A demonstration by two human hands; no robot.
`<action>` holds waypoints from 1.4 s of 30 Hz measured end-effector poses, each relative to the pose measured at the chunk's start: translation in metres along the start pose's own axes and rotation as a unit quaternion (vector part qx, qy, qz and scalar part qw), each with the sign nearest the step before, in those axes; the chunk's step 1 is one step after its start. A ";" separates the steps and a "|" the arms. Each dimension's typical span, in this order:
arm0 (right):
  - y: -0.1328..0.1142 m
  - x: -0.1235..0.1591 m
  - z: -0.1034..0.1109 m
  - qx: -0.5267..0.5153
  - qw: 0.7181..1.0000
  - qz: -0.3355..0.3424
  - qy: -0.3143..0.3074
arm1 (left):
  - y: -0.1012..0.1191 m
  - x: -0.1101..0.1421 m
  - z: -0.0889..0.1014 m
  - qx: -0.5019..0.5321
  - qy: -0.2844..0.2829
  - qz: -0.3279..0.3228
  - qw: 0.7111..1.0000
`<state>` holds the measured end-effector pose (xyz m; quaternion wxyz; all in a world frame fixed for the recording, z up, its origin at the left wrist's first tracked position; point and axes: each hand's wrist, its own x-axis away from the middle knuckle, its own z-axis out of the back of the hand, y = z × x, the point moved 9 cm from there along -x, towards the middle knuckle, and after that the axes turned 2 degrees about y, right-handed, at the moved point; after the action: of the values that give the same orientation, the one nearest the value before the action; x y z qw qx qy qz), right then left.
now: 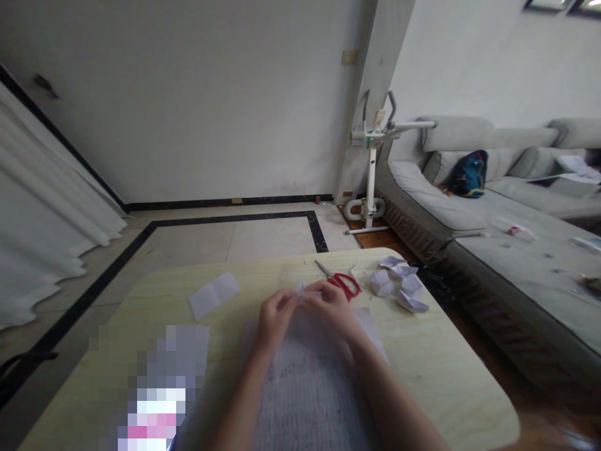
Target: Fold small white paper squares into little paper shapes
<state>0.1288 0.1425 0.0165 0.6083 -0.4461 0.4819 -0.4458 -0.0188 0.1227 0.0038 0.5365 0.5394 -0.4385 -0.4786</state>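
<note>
Both hands meet over the far end of a large written sheet of paper [305, 376] on the pale wooden table. My left hand [277, 313] and my right hand [331, 304] pinch a small piece of white paper [302, 291] between their fingertips; its exact shape is blurred. Red-handled scissors [347, 285] lie just beyond my right hand, blades pointing away to the left. Several folded white paper pieces [382, 283] sit in a cluster right of the scissors. A creased paper rectangle [214, 295] lies flat to the left of my hands.
The light wooden table [451, 376] has rounded corners. A pixelated patch [157, 388] covers something at its left side. To the right stand a grey sofa [516, 219] with a dark blue bag [471, 174] and a white exercise machine [370, 169]. White curtains [42, 213] hang at left.
</note>
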 end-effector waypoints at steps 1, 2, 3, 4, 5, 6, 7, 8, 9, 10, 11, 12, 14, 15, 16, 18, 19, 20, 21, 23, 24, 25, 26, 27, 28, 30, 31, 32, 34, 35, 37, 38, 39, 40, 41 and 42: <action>0.001 0.000 -0.001 -0.002 1.000 -0.001 -0.004 | 0.001 0.000 0.000 -0.001 0.000 -0.001 1.000; 0.001 0.000 -0.001 -0.002 1.000 -0.003 -0.007 | 0.002 0.000 0.000 -0.002 -0.001 -0.003 1.000; 0.001 0.001 -0.002 -0.001 1.000 -0.004 -0.010 | 0.002 0.000 0.000 -0.001 -0.001 -0.003 1.000; 0.002 0.001 -0.002 0.001 1.000 -0.004 -0.013 | 0.001 0.000 0.001 0.000 0.002 -0.003 1.000; 0.001 0.001 -0.002 0.002 1.000 -0.006 -0.014 | 0.000 0.000 0.002 0.001 0.005 -0.003 1.000; 0.001 0.001 -0.003 0.005 1.000 -0.007 -0.015 | 0.000 0.000 0.003 0.001 0.010 -0.003 1.000; 0.000 0.001 -0.003 0.010 1.000 -0.009 -0.014 | -0.001 0.000 0.003 0.001 0.013 -0.004 1.000; 0.000 0.001 -0.002 0.015 1.000 -0.010 -0.011 | -0.001 -0.001 0.004 0.002 0.019 -0.004 1.000; -0.001 0.001 -0.003 0.020 1.000 -0.010 -0.010 | -0.002 -0.001 0.005 0.004 0.026 -0.004 1.000; -0.002 0.001 -0.003 0.023 1.000 -0.010 -0.009 | -0.002 -0.001 0.006 0.006 0.033 -0.003 0.999; -0.002 0.001 -0.003 0.025 1.000 -0.009 -0.008 | -0.002 -0.001 0.007 0.009 0.040 -0.001 0.999; -0.002 0.001 -0.004 0.025 1.000 -0.008 -0.004 | -0.002 -0.001 0.008 0.015 0.049 0.003 0.999; -0.002 0.001 -0.004 0.018 1.000 -0.001 0.006 | -0.002 -0.001 0.009 0.031 0.060 0.011 0.998; -0.002 0.001 -0.003 0.008 1.000 0.004 0.016 | -0.002 -0.001 0.009 0.041 0.062 0.015 0.997; -0.002 0.001 -0.001 -0.008 1.000 0.008 0.027 | -0.002 -0.001 0.009 0.052 0.064 0.019 0.996; 0.001 0.001 0.000 -0.044 0.998 0.004 0.040 | -0.004 -0.001 0.008 0.070 0.061 0.027 0.995; 0.003 0.001 0.000 -0.058 0.997 -0.005 0.041 | -0.005 -0.001 0.007 0.075 0.059 0.029 0.995; 0.006 0.001 0.000 -0.065 0.997 -0.016 0.039 | -0.006 -0.001 0.007 0.077 0.059 0.030 0.995; 0.007 0.002 -0.001 -0.067 0.997 -0.025 0.035 | -0.008 -0.001 0.007 0.078 0.059 0.030 0.995; 0.007 0.002 -0.001 -0.058 0.997 -0.031 0.034 | -0.011 -0.002 0.005 0.079 0.047 0.035 0.995; 0.006 0.003 0.000 -0.055 0.997 -0.029 0.038 | -0.013 -0.002 0.004 0.076 0.039 0.042 0.995; 0.004 0.003 0.000 -0.055 0.997 -0.028 0.041 | -0.015 -0.002 0.003 0.070 0.030 0.048 0.996; 0.004 0.003 0.001 -0.058 0.997 -0.029 0.042 | -0.016 -0.002 0.002 0.061 0.023 0.054 0.996; 0.003 0.003 0.000 -0.062 0.997 -0.030 0.042 | -0.017 -0.002 0.001 0.050 0.017 0.058 0.997; 0.003 0.003 0.000 -0.065 0.997 -0.032 0.041 | -0.016 -0.002 0.001 0.040 0.013 0.058 0.997; 0.003 0.003 0.001 -0.066 0.996 -0.031 0.043 | -0.013 -0.001 0.000 0.026 0.007 0.050 0.998; 0.003 0.002 0.002 -0.066 0.996 -0.028 0.045 | -0.011 -0.001 0.000 0.022 0.008 0.045 0.999; 0.003 0.002 0.003 -0.065 0.996 -0.028 0.047 | -0.009 -0.001 0.001 0.018 0.011 0.041 0.999; 0.007 0.001 0.002 -0.068 0.996 -0.036 0.037 | -0.007 0.000 0.002 0.018 0.020 0.035 0.999; 0.010 0.001 0.000 -0.068 0.996 -0.046 0.028 | -0.007 0.000 0.003 0.020 0.022 0.033 0.999; 0.016 0.001 -0.002 -0.063 0.996 -0.068 0.011 | -0.006 0.000 0.002 0.025 0.020 0.032 0.999; 0.018 0.001 -0.003 -0.058 0.995 -0.077 0.006 | -0.006 0.000 0.002 0.027 0.018 0.031 0.999; 0.019 0.002 -0.003 -0.053 0.995 -0.082 0.004 | -0.006 0.000 0.002 0.030 0.017 0.030 0.999; 0.020 0.002 -0.002 -0.050 0.995 -0.086 0.006 | -0.005 0.001 0.001 0.032 0.014 0.031 0.999; 0.020 0.002 -0.002 -0.051 0.995 -0.087 0.006 | -0.005 0.001 0.000 0.033 0.009 0.033 0.999; 0.020 0.002 -0.002 -0.056 0.995 -0.088 0.006 | -0.004 0.001 -0.001 0.032 0.002 0.034 0.999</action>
<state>0.1294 0.1441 -0.0036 0.5377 -0.5176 0.4685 -0.4727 -0.0182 0.1220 -0.0007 0.5361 0.5420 -0.4706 -0.4444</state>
